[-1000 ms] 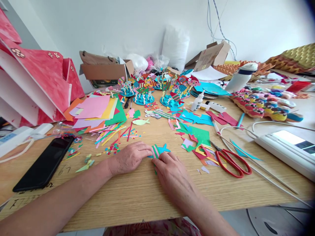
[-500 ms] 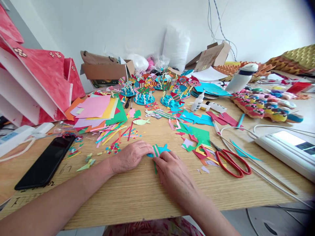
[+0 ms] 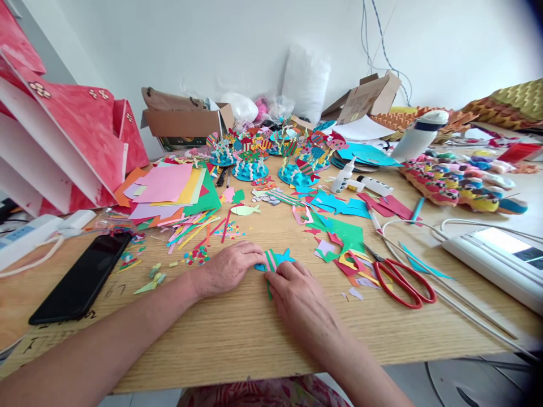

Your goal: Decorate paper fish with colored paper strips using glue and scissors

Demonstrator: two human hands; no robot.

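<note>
A blue paper fish lies on the table between my hands. Pink and green paper strips cross its body, and a green end sticks out below it. My left hand has its fingers together on the fish's left end. From the right, my right hand pinches the strips at the fish's lower edge with thumb and forefinger. Its curled fingers hide part of the fish. Further back lies a pale green paper fish.
Red-handled scissors lie right of my hands, beside paper scraps. A black phone and stacked coloured paper are at left. Behind stand a glue bottle and blue-based fish models. A white device with cables sits right.
The whole view has shifted very slightly. Both hands keep their places on the fish and strips.
</note>
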